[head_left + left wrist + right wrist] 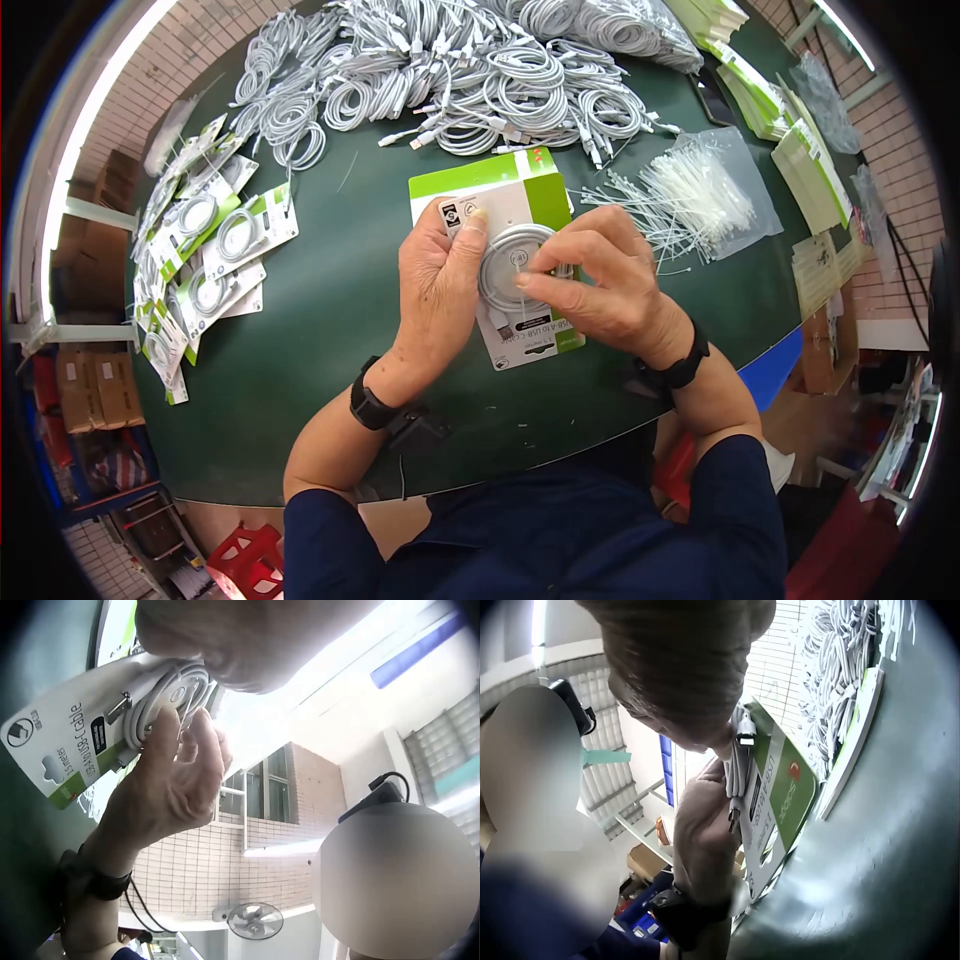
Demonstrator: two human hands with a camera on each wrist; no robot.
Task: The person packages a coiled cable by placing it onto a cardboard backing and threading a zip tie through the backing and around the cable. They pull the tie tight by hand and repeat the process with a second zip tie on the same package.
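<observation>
My left hand (pixel 440 280) grips a white and green printed packaging card (pixel 508 352) by its left edge, thumb on top. A coiled white USB cable (pixel 489 285) lies against the card's face. In the left wrist view, a metal plug (pixel 120 709) shows beside the coil. My right hand (pixel 608 285) pinches a thin white cable tie (pixel 523 304) between thumb and forefinger, over the middle of the coil. Under the held card lies a stack of green and white cards (pixel 428 198) on the green table.
Many coiled white cables (pixel 480 80) are heaped along the far side. Loose cable ties (pixel 700 190) spill from a clear bag at right. Cards with cables (pixel 225 245) pile up at left. More card stacks (pixel 810 175) and a dark phone (pixel 712 97) sit far right.
</observation>
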